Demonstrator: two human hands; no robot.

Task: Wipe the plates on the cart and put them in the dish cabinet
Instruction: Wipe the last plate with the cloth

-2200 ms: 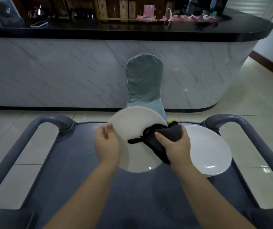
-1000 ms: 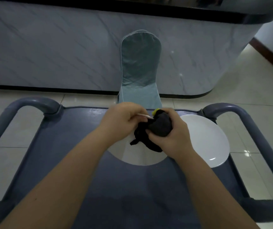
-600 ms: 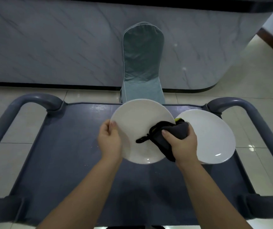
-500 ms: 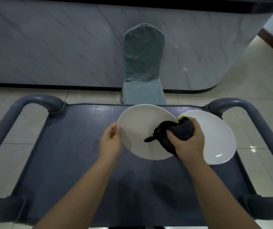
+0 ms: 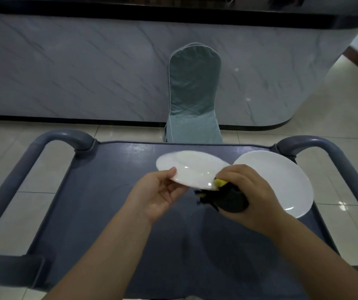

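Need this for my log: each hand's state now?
Left hand: holding the white plate by its rim.
Right hand: gripping the dark cloth.

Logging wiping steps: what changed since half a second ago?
The held plate tipped from facing the camera to nearly flat; the cloth in the right hand slid from its face to its right rim. The left hand still grips its edge; second plate stays on the cart.

Head-worn view, facing forward and down, close over cart
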